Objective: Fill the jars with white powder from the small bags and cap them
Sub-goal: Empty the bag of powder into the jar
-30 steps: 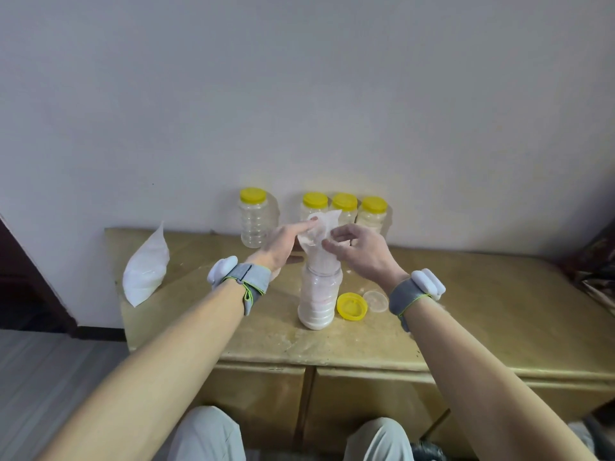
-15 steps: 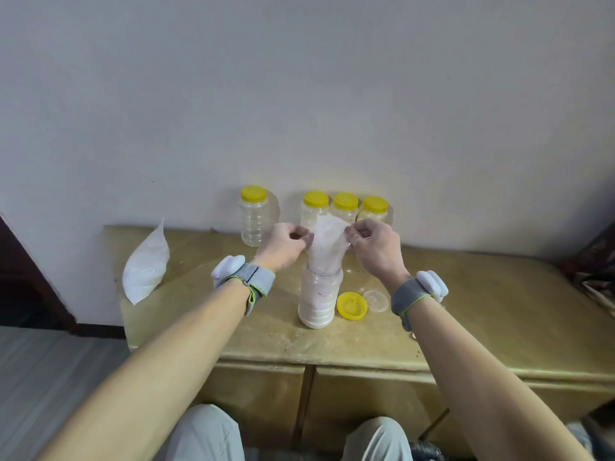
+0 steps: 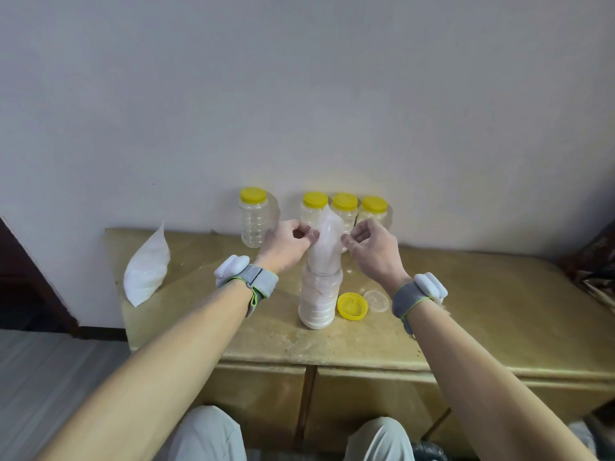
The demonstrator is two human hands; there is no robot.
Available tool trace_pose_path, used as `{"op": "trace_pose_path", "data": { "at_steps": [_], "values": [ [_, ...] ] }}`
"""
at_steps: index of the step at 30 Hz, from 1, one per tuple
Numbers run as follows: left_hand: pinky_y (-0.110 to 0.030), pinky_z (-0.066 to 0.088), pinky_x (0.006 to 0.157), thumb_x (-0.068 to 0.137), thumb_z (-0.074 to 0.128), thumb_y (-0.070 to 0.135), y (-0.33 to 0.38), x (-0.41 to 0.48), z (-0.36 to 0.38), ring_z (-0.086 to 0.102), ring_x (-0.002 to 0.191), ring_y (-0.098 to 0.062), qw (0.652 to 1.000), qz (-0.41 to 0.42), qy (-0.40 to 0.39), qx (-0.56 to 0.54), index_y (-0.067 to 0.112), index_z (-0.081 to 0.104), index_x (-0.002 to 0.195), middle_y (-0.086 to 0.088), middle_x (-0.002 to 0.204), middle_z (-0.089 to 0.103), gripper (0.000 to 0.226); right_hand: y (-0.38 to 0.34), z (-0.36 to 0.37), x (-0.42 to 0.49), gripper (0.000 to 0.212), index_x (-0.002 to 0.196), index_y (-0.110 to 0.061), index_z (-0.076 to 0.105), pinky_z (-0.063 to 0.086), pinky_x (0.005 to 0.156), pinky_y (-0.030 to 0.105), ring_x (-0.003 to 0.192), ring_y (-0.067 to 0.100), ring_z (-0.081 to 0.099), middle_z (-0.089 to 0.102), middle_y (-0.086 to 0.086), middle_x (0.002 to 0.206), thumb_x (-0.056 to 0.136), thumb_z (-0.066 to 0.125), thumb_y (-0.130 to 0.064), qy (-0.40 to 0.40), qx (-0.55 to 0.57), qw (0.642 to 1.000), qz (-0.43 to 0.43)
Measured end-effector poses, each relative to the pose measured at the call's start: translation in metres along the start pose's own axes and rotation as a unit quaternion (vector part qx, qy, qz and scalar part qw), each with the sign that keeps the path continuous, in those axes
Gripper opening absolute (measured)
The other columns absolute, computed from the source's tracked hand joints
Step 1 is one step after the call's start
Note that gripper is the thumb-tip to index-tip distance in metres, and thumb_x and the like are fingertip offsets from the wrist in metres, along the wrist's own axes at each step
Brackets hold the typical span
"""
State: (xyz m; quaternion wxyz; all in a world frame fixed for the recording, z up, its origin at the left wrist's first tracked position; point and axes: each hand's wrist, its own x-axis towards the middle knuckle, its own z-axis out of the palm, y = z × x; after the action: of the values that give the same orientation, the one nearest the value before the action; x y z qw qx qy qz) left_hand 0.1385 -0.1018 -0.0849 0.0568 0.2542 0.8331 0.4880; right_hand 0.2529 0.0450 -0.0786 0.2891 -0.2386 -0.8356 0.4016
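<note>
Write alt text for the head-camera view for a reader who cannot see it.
The left hand and right hand pinch an upturned powder bag set in an open jar on a table. A yellow cap lies beside it; four capped jars stand behind.

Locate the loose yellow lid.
Head view: the yellow lid lies on the cabinet top, just right of the open jar, left of a clear disc.
</note>
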Motion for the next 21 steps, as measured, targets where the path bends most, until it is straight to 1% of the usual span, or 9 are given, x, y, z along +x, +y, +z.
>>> {"op": "trace_pose_path", "data": {
  "at_steps": [2,4,6,8,11,13,16,19,21],
  "values": [
    [-0.003,0.034,0.058,0.092,0.071,0.034,0.001,-0.002,-0.002,0.057,0.078,-0.011,0.999,0.007,0.042,-0.001,0.021,0.071,0.094,0.008,0.082,0.066,0.012,-0.003,-0.002,-0.003,0.014,0.088,-0.018,0.061,0.05,0.068,0.025,0.074,0.012,0.06,0.065,-0.006,0.083,0.084,0.074,-0.024,-0.011,0.043,0.999,-0.02],
    [0.0,0.035,0.058,0.091,0.072,0.033,0.002,-0.002,-0.003,0.06,0.081,-0.012,0.999,0.01,0.047,-0.011,0.02,0.071,0.096,0.006,0.086,0.068,0.014,-0.008,-0.002,-0.005,0.018,0.095,-0.02,0.067,0.051,0.07,0.023,0.075,0.009,0.062,0.068,-0.007,0.09,0.082,0.077,-0.026,-0.089,0.055,0.994,-0.028],
    [-0.007,0.042,0.074,0.089,0.074,0.033,0.003,-0.004,-0.001,0.065,0.091,-0.011,1.0,0.011,0.006,-0.024,0.024,0.07,0.097,0.007,0.09,0.069,0.012,-0.008,0.004,-0.005,0.013,0.091,-0.025,0.068,0.051,0.07,0.027,0.076,0.009,0.064,0.069,-0.011,0.088,0.083,0.077,-0.029,-0.127,0.02,0.991,-0.045],
    [-0.016,0.045,0.082,0.088,0.076,0.034,0.003,-0.004,0.0,0.067,0.096,-0.01,0.999,0.014,-0.016,-0.024,0.027,0.071,0.097,0.008,0.092,0.07,0.013,-0.009,0.008,-0.003,0.012,0.079,-0.027,0.065,0.047,0.069,0.024,0.075,0.01,0.064,0.066,-0.012,0.077,0.086,0.075,-0.027,-0.101,0.007,0.993,-0.056],
    [-0.008,0.039,0.064,0.09,0.074,0.035,0.001,-0.003,-0.008,0.065,0.088,-0.01,0.998,-0.008,0.036,-0.048,0.022,0.072,0.097,0.004,0.092,0.072,0.015,-0.008,0.007,-0.003,0.011,0.081,-0.024,0.065,0.049,0.069,0.022,0.077,0.015,0.068,0.067,-0.008,0.077,0.09,0.072,-0.024,-0.056,0.029,0.997,-0.039],
    [-0.004,0.038,0.06,0.092,0.072,0.033,-0.003,0.0,-0.011,0.063,0.085,-0.01,0.996,-0.013,0.051,-0.065,0.022,0.07,0.093,0.002,0.091,0.073,0.011,-0.004,0.004,-0.001,0.011,0.081,-0.022,0.065,0.051,0.069,0.024,0.075,0.015,0.068,0.067,-0.006,0.078,0.091,0.071,-0.022,-0.061,0.031,0.997,-0.029],
    [-0.012,0.046,0.073,0.093,0.071,0.034,0.001,-0.001,-0.008,0.063,0.087,-0.01,0.997,-0.014,-0.013,-0.068,0.018,0.072,0.1,0.003,0.094,0.072,0.017,-0.003,0.006,-0.001,0.017,0.075,-0.023,0.063,0.049,0.065,0.025,0.063,0.006,0.062,0.067,-0.008,0.073,0.085,0.076,-0.022,-0.128,0.013,0.991,-0.024],
    [-0.032,0.05,0.098,0.092,0.071,0.039,-0.001,0.001,-0.001,0.066,0.105,-0.018,0.994,-0.011,-0.082,-0.067,0.013,0.073,0.108,-0.002,0.108,0.074,0.031,-0.002,0.006,0.003,0.024,0.073,-0.022,0.06,0.045,0.064,0.025,0.061,0.004,0.056,0.065,-0.01,0.072,0.078,0.082,-0.028,-0.095,0.028,0.995,-0.009],
    [-0.036,0.052,0.093,0.091,0.068,0.046,-0.006,0.004,0.001,0.067,0.102,-0.022,0.997,-0.009,-0.057,-0.054,0.019,0.074,0.098,0.002,0.097,0.074,0.028,-0.002,0.003,0.002,0.03,0.088,-0.024,0.061,0.046,0.072,0.029,0.075,0.008,0.06,0.064,-0.011,0.089,0.072,0.083,-0.036,-0.103,0.075,0.992,0.01]
  ]
}}
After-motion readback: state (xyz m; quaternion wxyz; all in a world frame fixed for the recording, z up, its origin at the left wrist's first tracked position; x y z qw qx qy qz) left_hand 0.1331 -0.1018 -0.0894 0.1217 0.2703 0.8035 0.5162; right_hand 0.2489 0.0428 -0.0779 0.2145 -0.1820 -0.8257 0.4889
